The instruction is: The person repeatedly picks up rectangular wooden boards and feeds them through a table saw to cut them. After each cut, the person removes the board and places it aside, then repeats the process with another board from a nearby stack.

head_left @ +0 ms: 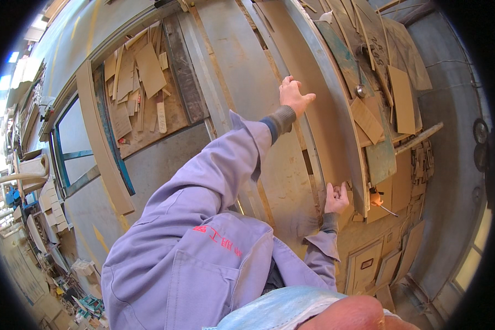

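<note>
A long brown board (327, 132) lies lengthwise on the grey machine table (234, 60), alongside a long straight rail (344, 110). My left hand (296, 99) is over the board's left edge, fingers and thumb apart and not wrapped round anything. At the board's near end is my right hand (336, 199), its thumb and fingers spread with their tips at the end edge. Whether those tips press on the board I cannot tell. Lavender sleeves with dark knit cuffs cover both my arms.
Beyond the rail, offcuts and loose panels (400, 99) lie on a worn bench. An orange-handled tool (376, 199) juts out near the rail's end. Left of the table, a bin of scrap pieces (140, 91) sits beside a long narrow panel (96, 132). Several panels (363, 267) lean at the lower right.
</note>
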### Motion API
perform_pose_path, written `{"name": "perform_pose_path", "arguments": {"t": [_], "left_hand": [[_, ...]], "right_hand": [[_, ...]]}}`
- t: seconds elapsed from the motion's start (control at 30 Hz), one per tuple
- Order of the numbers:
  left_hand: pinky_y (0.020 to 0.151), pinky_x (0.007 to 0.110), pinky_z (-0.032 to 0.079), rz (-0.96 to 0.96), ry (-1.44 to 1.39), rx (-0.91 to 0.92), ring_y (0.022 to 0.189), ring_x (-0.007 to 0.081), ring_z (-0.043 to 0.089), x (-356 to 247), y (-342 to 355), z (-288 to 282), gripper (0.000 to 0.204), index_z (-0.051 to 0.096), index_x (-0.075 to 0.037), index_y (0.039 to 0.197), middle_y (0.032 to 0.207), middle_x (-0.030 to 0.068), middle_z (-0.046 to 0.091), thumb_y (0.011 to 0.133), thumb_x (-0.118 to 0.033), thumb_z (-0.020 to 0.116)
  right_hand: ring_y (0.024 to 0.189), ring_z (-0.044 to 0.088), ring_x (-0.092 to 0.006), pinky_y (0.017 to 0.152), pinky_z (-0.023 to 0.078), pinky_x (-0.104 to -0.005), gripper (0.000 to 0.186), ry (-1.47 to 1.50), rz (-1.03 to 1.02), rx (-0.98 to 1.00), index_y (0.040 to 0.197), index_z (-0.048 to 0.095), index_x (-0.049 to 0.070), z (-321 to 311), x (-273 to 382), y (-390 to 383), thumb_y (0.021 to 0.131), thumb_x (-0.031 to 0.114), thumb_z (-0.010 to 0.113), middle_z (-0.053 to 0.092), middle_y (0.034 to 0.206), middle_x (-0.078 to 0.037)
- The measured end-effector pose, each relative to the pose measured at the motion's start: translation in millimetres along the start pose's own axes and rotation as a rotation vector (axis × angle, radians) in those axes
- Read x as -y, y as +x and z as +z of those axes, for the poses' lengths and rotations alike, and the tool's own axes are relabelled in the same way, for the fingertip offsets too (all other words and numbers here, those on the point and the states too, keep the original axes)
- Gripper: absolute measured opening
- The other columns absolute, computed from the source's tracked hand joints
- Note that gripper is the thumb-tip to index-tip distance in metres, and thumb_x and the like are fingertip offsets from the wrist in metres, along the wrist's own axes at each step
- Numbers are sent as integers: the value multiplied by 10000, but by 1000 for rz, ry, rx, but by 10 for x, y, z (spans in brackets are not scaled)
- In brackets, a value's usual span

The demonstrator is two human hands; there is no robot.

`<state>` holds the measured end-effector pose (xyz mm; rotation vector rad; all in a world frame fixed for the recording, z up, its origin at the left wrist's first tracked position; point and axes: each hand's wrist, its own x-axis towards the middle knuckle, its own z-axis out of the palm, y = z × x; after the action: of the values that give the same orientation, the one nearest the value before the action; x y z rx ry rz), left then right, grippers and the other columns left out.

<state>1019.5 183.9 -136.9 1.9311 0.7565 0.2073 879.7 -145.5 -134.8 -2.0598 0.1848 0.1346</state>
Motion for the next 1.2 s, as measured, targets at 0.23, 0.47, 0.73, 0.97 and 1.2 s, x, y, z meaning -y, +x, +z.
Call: {"name": "perform_pose_path", "arguments": {"t": [0.23, 0.47, 0.73, 0.97, 1.2], "left_hand": [[1085, 393, 391, -3, -7, -19, 1305, 360, 445, -8, 134, -47, 589, 626, 77, 1114, 1425, 230, 451, 722, -303, 848], [1076, 391, 399, 23, 10, -36, 1298, 356, 459, 17, 266, -88, 600, 650, 81, 1082, 1388, 236, 489, 704, -344, 844], [1065, 393, 404, 70, 21, -9, 1292, 364, 450, 191, 234, -21, 587, 632, 71, 1070, 1404, 239, 455, 695, -326, 847], [926, 352, 522, 48, -60, 23, 1079, 279, 613, 342, -11, 151, 601, 598, 97, 1122, 1434, 216, 422, 731, -288, 842], [913, 355, 527, 124, 48, -50, 1056, 277, 624, 337, 51, 95, 613, 605, 95, 1122, 1448, 237, 414, 720, -298, 851]], "right_hand": [[563, 438, -1, 517, 380, -166, 603, -82, -57, 6, 1385, 484, -84, 114, 118, 75, 872, 112, 730, 550, 698, 41], [559, 437, 0, 510, 375, -167, 606, -58, -71, 8, 1367, 487, -112, 203, 108, 141, 866, 116, 740, 543, 689, 41], [564, 459, -12, 516, 398, -185, 623, -51, -53, -52, 1334, 509, -129, 351, 60, 175, 841, 150, 769, 579, 685, 21], [570, 466, -14, 527, 411, -189, 603, -20, -90, -40, 1311, 532, -128, 546, 94, 350, 830, 142, 776, 596, 686, 11], [579, 458, 0, 537, 391, -159, 621, -18, -70, -33, 1325, 505, -145, 622, 177, 408, 823, 96, 779, 589, 706, 24]]}}
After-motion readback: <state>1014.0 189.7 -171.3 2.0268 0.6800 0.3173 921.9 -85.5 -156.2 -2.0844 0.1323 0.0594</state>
